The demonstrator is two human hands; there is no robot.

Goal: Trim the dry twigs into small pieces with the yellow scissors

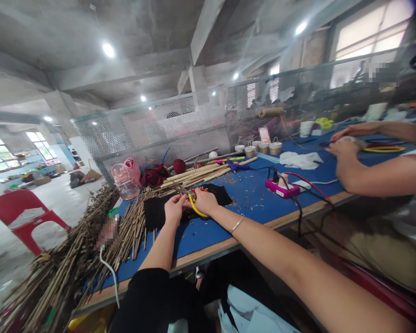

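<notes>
Over a black cloth (154, 213) on the blue table (263, 203), my right hand (206, 201) is wrapped round yellow-handled scissors (196, 206), their blades pointing up and left. Close beside it, my left hand (175, 208) has its fingers pinched together near the blades; what they hold is too small to make out. Just behind my hands lies a bundle of pale peeled sticks (208, 172). Thin brown stalks (133, 226) are heaped to the left of the cloth. Small chips are scattered on the table to the right.
A pink bag (126, 178) and dark red cloth (154, 175) stand behind the stalks. Right of my hands are a purple power strip (282, 188) with cables and a white cloth (301, 160). Another person's hands (346, 143) work at the right. A mesh screen (166, 129) borders the table's back.
</notes>
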